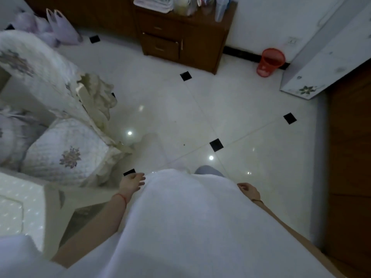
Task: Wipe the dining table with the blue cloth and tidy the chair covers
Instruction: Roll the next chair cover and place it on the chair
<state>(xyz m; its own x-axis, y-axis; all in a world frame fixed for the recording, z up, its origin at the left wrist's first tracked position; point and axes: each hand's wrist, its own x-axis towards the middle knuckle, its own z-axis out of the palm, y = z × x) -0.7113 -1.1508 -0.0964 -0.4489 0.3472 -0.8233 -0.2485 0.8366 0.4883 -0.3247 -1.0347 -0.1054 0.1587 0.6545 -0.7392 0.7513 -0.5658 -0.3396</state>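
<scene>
I stand on the tiled floor looking down my white top. My left hand (132, 182) hangs by my hip with loose fingers and holds nothing. My right hand (249, 191) hangs at my other side, fingers lightly curled, also empty. To my left stands a chair (66, 155) under a white quilted cover with a purple flower print; the cover on its backrest (40, 77) is rumpled and a cream fold (98, 93) hangs off its corner. A corner of the dining table (22, 203) with a white dotted cloth shows at the lower left. No blue cloth is in view.
A brown wooden cabinet (180, 41) stands against the far wall with clutter on top. A red mesh bin (270, 62) sits on the floor near a white door (321, 63). Plastic bags (60, 27) lie at the back left. A brown wooden surface (349, 157) lines the right.
</scene>
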